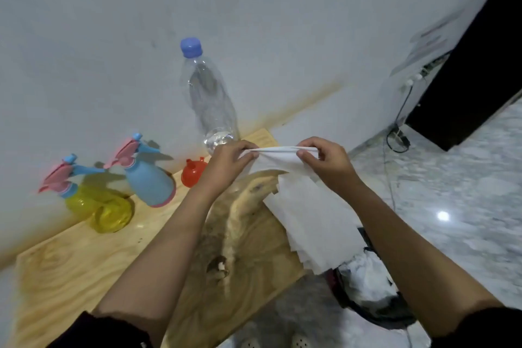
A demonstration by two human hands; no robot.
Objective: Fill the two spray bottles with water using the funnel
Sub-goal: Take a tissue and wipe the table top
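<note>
A yellow spray bottle [108, 210] and a blue spray bottle [149, 182], both with pink-and-blue trigger heads on, stand at the back left of the wooden board [84, 260]. To their right sits a red funnel [193, 174]. A tall clear water bottle [210, 99] with a blue cap stands by the wall, with a little water at its bottom. My left hand [230, 161] and my right hand [324, 162] pinch the top edge of a white paper tissue [308, 206], stretched between them above the board's right end.
The white wall runs right behind the board. Below the board's right edge stands a dark bin [367, 291] with crumpled white waste. A marble floor [466, 192] lies to the right, with a black cabinet [474, 65] and a cable [395, 135] along the wall.
</note>
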